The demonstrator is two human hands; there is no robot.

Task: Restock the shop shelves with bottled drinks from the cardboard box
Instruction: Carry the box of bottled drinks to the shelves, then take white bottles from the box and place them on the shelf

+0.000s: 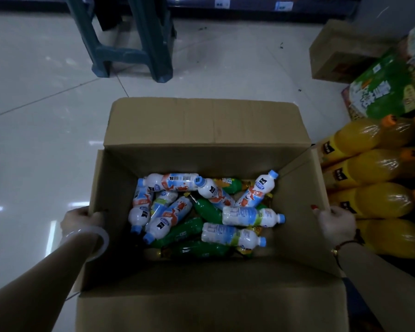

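An open cardboard box (201, 130) sits on the floor right below me, flaps spread outward. Inside lie several small white bottles with blue caps (247, 215) jumbled over a few green bottles (207, 210). My left hand (82, 221) grips the box's left wall from outside, thumb over the rim; a clear bangle circles that wrist. My right hand (336, 221) grips the right wall the same way, with a dark cord bracelet on its wrist.
Large orange-juice bottles (379, 200) lie stacked right of the box, touching its flap. Behind them stand a green printed carton (388, 87) and a brown carton (338, 58). A teal stool (134, 44) stands ahead on the pale tiled floor; a shelf base (249, 6) runs along the far edge.
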